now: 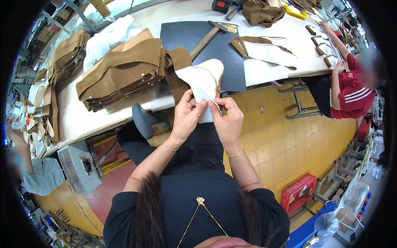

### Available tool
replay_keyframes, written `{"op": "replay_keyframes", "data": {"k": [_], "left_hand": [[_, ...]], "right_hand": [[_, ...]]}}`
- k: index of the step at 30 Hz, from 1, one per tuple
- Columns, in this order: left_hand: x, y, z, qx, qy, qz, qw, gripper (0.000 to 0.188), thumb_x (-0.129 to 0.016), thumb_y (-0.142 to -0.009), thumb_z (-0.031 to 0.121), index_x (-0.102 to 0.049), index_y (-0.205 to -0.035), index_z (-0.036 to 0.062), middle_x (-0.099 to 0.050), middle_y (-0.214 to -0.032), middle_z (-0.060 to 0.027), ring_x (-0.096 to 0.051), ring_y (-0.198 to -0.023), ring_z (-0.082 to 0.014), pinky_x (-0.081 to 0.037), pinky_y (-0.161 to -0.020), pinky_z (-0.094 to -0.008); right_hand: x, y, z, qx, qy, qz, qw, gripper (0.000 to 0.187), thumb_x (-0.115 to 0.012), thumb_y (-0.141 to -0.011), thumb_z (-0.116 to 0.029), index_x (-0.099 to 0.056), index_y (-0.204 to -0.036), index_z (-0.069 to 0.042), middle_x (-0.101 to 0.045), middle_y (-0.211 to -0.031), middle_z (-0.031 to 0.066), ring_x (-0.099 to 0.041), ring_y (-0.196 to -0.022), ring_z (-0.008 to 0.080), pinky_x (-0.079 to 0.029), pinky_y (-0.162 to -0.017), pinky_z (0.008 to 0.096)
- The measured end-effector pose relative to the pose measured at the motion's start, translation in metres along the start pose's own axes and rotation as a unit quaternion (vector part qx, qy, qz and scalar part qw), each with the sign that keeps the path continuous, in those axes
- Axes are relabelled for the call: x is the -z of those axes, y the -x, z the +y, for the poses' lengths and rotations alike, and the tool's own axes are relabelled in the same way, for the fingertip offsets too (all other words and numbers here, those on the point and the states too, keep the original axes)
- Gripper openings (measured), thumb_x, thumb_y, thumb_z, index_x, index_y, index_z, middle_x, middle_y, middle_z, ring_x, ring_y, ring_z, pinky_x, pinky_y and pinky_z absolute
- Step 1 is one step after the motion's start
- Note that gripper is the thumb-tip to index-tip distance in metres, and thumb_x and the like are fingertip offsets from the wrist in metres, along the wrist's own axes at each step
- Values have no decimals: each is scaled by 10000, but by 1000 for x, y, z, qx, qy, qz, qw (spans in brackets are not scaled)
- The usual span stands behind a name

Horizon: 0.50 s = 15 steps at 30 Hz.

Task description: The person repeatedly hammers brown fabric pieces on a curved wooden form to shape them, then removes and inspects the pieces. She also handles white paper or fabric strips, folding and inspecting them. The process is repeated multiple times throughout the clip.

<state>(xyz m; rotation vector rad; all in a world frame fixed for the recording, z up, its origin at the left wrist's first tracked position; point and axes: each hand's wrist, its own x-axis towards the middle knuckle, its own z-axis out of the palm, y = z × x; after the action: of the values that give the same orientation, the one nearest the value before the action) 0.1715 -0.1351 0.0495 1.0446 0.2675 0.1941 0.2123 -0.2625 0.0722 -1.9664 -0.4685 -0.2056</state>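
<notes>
Between my hands I hold a white-lined leather piece (197, 78), its rounded pale end toward the table and a brown edge along its right side. My left hand (188, 115) pinches its near left part between thumb and fingers. Beside it, my right hand (227, 120) pinches the same piece, the two thumbs almost touching. A strip of brown suede (178, 60) hangs over the table edge just left of the piece. Beyond it, a hammer (204, 41) with a wooden handle lies on a dark board (173, 31).
Stacked brown leather pieces (124, 70) fill the table at left. More cut pieces (269, 49) lie right of the board. A person in a red shirt (351, 91) works at the right end; another person (41, 175) sits at far left. A red crate (298, 192) stands on the floor.
</notes>
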Motion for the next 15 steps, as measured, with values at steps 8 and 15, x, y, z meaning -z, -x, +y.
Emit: {"op": "replay_keyframes", "data": {"k": [8,15], "left_hand": [[7,-5,13,18,4,8,1000,506,-614,-957,-1,-394,-1410,-47,-688,-1166,-132,-670,-1010,-127,-549,-859,-254],[29,-1,19,134,86,-48,986,532,-658,-929,5,-429,-1407,-35,-668,-1213,-106,-658,-1079,-151,-537,-941,-300]], "right_hand": [[10,3,29,-150,-149,32,977,386,-643,-992,-334,-628,-1157,14,-647,-1023,77,-595,-893,145,-491,-798,292],[-3,-6,57,-298,-350,-133,878,310,-701,-962,-283,-685,-1019,21,-643,-916,-4,-522,-809,50,-433,-740,208]]}}
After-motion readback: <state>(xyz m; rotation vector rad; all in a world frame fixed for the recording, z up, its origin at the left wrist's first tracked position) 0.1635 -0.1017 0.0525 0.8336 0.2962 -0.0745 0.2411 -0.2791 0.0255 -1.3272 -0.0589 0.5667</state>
